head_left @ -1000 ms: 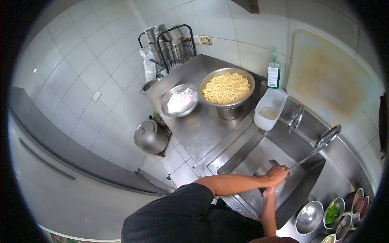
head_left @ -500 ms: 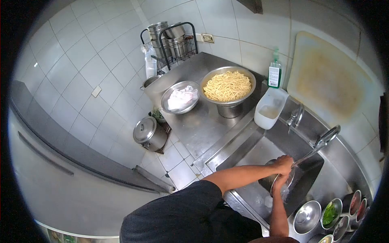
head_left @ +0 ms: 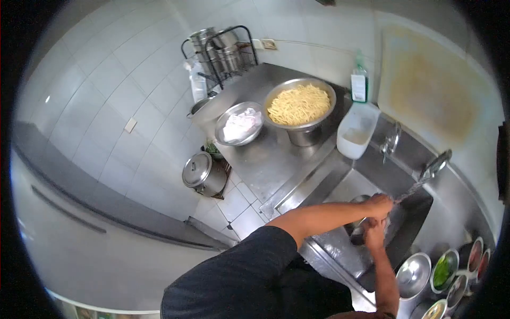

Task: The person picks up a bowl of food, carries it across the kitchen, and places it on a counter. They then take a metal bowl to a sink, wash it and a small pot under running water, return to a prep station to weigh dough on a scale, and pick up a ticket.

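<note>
My left hand (head_left: 378,206) is closed over the sink, right where a stream of water comes down from the tap (head_left: 436,164). My right hand (head_left: 375,233) sits just below it, its fingers curled at the edge of a metal bowl (head_left: 359,229). Both hands nearly touch, and the bowl is largely hidden behind them. What lies inside my left fist is blurred and covered. Around them is the stainless steel sink (head_left: 340,186), wet on its floor.
Yellow noodles (head_left: 299,105) fill a large bowl on the steel counter (head_left: 260,173), beside a bowl with a white plastic bag (head_left: 241,125). A white container (head_left: 357,133) and green soap bottle (head_left: 359,85) stand behind the sink. Several small bowls, including an empty-looking one (head_left: 413,276), line the right.
My hands have drawn closer together, the right one moving up towards the left under the water. The view has shifted slightly, so the surroundings sit a little differently in the picture.
</note>
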`<move>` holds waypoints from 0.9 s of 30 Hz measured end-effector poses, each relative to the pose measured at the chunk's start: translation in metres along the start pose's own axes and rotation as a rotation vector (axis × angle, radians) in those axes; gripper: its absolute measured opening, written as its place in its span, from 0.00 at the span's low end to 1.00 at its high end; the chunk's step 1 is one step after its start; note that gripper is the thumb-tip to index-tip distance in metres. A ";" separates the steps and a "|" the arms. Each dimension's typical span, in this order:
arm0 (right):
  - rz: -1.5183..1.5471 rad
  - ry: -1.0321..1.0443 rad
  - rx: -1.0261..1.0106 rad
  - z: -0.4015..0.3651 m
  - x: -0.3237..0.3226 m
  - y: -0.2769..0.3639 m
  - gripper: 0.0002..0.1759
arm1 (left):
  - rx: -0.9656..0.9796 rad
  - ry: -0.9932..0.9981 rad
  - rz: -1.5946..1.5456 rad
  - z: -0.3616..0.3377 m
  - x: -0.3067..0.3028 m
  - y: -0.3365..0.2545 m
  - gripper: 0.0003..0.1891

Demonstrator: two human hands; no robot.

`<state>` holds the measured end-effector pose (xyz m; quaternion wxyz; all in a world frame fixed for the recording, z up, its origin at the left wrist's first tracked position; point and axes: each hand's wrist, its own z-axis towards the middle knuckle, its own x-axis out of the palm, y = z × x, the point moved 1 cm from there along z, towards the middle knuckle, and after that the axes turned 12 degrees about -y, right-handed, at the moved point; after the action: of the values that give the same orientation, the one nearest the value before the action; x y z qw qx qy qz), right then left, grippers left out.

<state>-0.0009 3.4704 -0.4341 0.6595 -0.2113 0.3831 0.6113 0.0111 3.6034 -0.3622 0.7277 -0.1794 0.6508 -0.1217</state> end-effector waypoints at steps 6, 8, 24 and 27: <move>0.289 -0.452 0.716 -0.015 0.063 -0.020 0.11 | 0.049 0.141 0.048 0.019 0.019 -0.007 0.16; 0.639 -0.504 1.063 -0.007 0.063 -0.009 0.18 | -0.064 0.160 0.042 0.015 -0.003 -0.015 0.25; 0.068 -0.423 0.983 0.001 0.011 -0.009 0.28 | -0.070 0.192 0.124 0.009 -0.023 -0.008 0.17; 0.199 -0.372 1.500 -0.012 0.047 -0.012 0.22 | -0.048 -0.031 0.136 0.001 -0.023 -0.012 0.16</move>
<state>0.0056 3.4894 -0.4796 0.6217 0.4325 0.5944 0.2704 0.0097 3.6026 -0.3360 0.7397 -0.1539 0.6529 -0.0534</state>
